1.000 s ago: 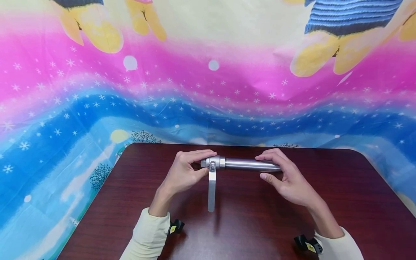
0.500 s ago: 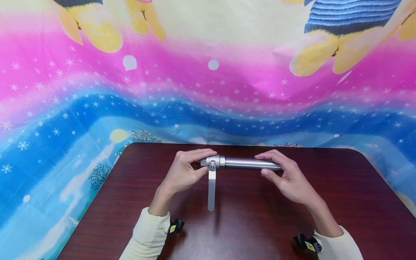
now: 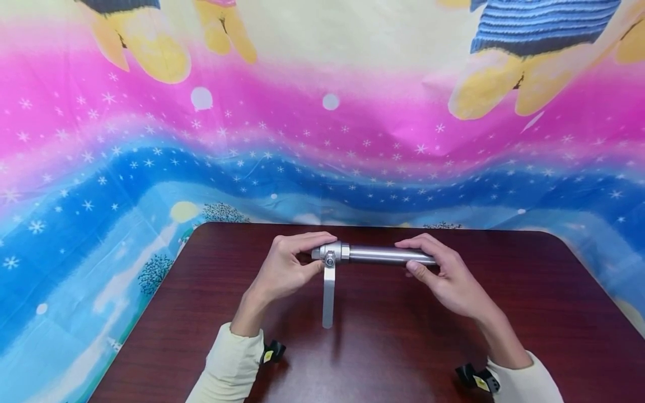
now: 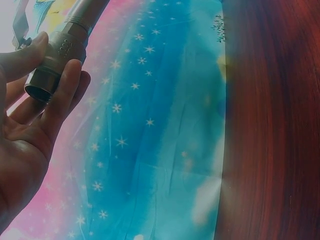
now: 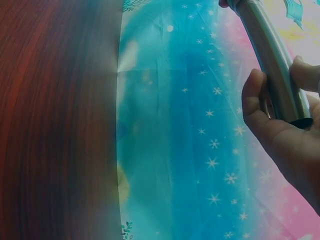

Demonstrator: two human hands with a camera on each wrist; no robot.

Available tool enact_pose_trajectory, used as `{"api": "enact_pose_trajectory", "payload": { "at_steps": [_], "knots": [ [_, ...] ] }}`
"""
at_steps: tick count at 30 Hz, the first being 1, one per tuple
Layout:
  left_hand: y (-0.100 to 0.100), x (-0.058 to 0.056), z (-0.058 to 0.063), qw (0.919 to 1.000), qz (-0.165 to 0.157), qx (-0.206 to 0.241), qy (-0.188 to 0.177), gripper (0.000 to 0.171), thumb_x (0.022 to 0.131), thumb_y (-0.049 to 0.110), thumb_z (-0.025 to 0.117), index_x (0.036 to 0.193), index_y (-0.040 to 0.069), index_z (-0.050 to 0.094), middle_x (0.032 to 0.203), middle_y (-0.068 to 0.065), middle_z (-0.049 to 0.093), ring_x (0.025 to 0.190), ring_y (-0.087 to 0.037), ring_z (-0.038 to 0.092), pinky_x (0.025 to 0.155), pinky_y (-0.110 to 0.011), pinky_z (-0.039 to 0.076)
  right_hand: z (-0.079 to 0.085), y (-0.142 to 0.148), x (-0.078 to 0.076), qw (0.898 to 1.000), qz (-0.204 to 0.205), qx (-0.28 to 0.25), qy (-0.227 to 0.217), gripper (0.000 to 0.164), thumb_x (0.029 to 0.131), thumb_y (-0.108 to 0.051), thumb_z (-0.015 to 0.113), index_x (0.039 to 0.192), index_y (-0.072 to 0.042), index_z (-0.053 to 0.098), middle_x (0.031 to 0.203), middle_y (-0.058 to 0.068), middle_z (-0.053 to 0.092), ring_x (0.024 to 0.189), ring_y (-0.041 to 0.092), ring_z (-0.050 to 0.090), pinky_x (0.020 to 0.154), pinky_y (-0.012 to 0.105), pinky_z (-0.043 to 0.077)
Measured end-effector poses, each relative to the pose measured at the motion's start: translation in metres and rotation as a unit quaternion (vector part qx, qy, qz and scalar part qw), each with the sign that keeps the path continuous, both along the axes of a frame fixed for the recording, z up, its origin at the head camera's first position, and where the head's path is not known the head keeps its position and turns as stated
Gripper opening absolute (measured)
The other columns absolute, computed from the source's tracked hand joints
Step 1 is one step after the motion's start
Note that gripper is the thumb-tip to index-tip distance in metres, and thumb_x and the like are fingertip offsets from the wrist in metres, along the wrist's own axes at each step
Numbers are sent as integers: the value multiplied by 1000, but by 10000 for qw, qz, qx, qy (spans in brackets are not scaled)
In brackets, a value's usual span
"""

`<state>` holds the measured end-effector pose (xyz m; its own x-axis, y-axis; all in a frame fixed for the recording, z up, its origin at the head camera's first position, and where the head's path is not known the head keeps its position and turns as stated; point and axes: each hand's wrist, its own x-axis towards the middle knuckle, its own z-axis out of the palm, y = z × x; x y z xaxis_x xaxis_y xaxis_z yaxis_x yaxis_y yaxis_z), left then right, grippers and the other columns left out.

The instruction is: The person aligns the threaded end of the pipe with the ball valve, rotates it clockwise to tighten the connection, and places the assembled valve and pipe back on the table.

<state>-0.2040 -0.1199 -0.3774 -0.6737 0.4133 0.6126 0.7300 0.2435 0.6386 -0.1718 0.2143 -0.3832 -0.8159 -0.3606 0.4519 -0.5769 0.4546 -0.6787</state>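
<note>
Valve (image 3: pixel 331 247): over the table (image 3: pixel 393 352), toward twelve o'clock, left hand (image 3: pixel 284 267) pinching one end!
Pipe (image 3: pixel 378 254): runs to three o'clock, right hand (image 3: pixel 450 282) gripping it.
Lever (image 3: pixel 328 296): points at six.
Handling: likely heavy, stiff, slick; best held at the faceted collar (image 3: pixel 345 252).

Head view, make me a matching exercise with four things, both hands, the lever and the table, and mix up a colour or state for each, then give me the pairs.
Column one:
1. Left hand
2. Right hand
3. Lever
4. Table

Column two:
A. Reddish brown
B. Holds the pipe
C. Juts from the valve
D. Holds the valve

Pairs: 1-D, 2-B, 3-C, 4-A
</note>
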Motion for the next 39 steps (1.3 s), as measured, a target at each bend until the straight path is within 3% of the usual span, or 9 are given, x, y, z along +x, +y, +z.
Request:
{"api": "enact_pose_trajectory", "payload": {
  "at_steps": [5, 8, 14, 21, 30, 35, 39],
  "knots": [
    [0, 0, 0, 10000, -3, 38, 39, 45, 82, -12, 78, 124, 5, 80, 124, -14, 80, 104, -18, 75, 76, -23, 60, 0, -2, 1, 9997, -22, 82, 224, 50, 95, 6, 74, 139, -17, 65, 133, 0, 60, 114, 5, 57, 92, 15, 46],
    [0, 1, -1, 10000, -1, 65, 26, 47, 81, -14, 76, 124, 4, 80, 124, -14, 80, 100, -15, 73, 73, -25, 60, 1, -3, 3, 9998, 116, -79, 151, 50, 94, 11, 72, 136, -12, 62, 134, 3, 56, 115, 4, 56, 94, 11, 47],
    [-1, 1, -1, 10000, 13, 68, -56, 47, 81, -14, 76, 124, 3, 79, 125, -14, 79, 102, -16, 73, 72, -27, 61, 3, -4, 3, 9995, 206, -178, 183, 43, 94, 15, 69, 129, -8, 62, 128, 10, 57, 110, 5, 57, 91, 11, 48],
    [-1, 1, -2, 10000, 16, 85, -4, 48, 81, -14, 77, 125, 5, 80, 124, -14, 79, 102, -15, 73, 75, -22, 60, 2, -4, 2, 9998, -75, 43, 180, 44, 97, 10, 69, 134, -14, 65, 126, 0, 63, 102, 8, 60, 82, 18, 49],
    [-1, -1, -1, 9999, 49, -26, 100, 45, 82, -10, 80, 125, 4, 80, 124, -12, 80, 111, -23, 76, 78, -19, 56, 1, -1, 0, 9998, -148, 76, -75, 41, 103, 4, 63, 139, -17, 65, 123, -1, 64, 86, 15, 70, 72, 26, 59],
    [-2, -2, -1, 9999, 22, -76, 123, 44, 84, -9, 80, 125, 4, 79, 123, -12, 80, 100, -18, 73, 68, -24, 55, 1, -1, 0, 9998, -121, 128, -14, 42, 102, 3, 67, 139, -17, 65, 129, -1, 62, 96, 11, 67, 78, 20, 56],
    [-2, -3, -2, 9999, -14, -54, 97, 44, 84, -10, 80, 125, 5, 80, 123, -12, 80, 94, -17, 70, 63, -31, 56, 1, -2, 1, 9996, -130, 212, 111, 49, 96, 7, 71, 139, -16, 64, 135, 0, 57, 109, 5, 57, 82, 19, 47]
  ]
}}
